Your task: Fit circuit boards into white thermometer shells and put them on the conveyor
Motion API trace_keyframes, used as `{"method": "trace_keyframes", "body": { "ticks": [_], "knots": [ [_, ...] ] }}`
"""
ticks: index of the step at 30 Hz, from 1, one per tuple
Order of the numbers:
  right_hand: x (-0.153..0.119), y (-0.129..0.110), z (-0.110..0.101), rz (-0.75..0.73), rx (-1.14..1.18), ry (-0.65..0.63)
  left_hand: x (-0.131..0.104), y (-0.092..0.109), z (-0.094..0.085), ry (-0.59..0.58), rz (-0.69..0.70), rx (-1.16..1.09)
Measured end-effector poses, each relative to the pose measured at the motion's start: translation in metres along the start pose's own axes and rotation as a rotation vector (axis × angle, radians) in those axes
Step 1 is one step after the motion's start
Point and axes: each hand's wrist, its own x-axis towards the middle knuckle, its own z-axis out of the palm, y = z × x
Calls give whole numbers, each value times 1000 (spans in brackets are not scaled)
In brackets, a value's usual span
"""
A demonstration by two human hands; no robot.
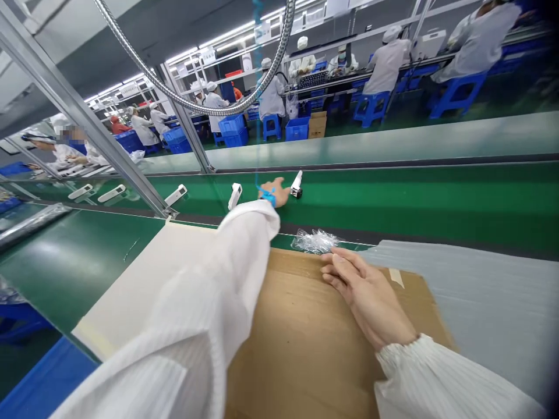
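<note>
Over the green conveyor belt (393, 203), my left hand (276, 192) reaches out with its fingers spread and nothing in them; a blue wrist strap (268, 196) circles its wrist. Just right of its fingertips lies a small white device (297, 184) with a dark end. Another white device (234, 196) rests on the belt to the left of that hand. My right hand (364, 291) hovers above the brown cardboard (305, 331), fingers loosely extended and holding nothing visible. Crumpled clear plastic (315, 241) lies beside its fingertips at the belt's near edge.
More white devices (176, 195) lie farther left on the belt. A slanted metal post (87, 110) stands at left, and a metal flexible hose (209, 110) hangs overhead. White foam sheet (480, 297) covers the right side. People in white coats sit beyond the belt and at far left.
</note>
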Motion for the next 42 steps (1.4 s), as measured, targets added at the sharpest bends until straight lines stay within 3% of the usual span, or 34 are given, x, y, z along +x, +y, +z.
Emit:
{"method": "trace_keyframes", "body": {
  "ticks": [3, 6, 9, 13, 16, 18, 20, 22, 23, 25, 28, 31, 35, 38, 42],
  "knots": [
    [0, 0, -1, 1, 4, 25, 3, 34, 30, -9, 3, -99],
    [2, 1, -3, 4, 28, 19, 0, 51, 38, 3, -49, -217],
    [3, -4, -4, 36, 120, 6, -7, 61, 21, -73, -15, -387],
    [2, -19, -6, 152, 301, -35, -42, 66, -22, -235, 185, -616],
    [-4, -27, -8, 182, 301, -223, -90, 55, -49, -550, 496, -725],
    [-8, -27, -8, 167, 179, -379, -126, 40, -52, -692, 655, -675],
    [-10, -20, -6, 124, 25, -461, -158, 25, -40, -529, 628, -632],
    [-8, -9, -4, 34, -83, -430, -184, 13, -21, -264, 432, -701],
    [-6, -4, -3, -23, -113, -387, -195, 9, -11, -195, 326, -758],
    [-2, 5, -2, -124, -158, -307, -213, 6, 2, -210, 215, -812],
    [2, 9, -5, -281, -343, -194, -229, 5, 7, -271, 190, -679],
    [3, 2, -12, -625, -723, -6, -233, 1, 4, -217, 201, -540],
    [3, -6, -20, -1023, -1145, -5, -228, -10, 3, -185, 277, -518],
    [2, -6, -21, -1145, -1358, 33, -225, -15, 5, -206, 233, -667],
    [0, -6, -13, -1154, -1330, -24, -222, -16, 9, -228, -45, -881]
  ]
}}
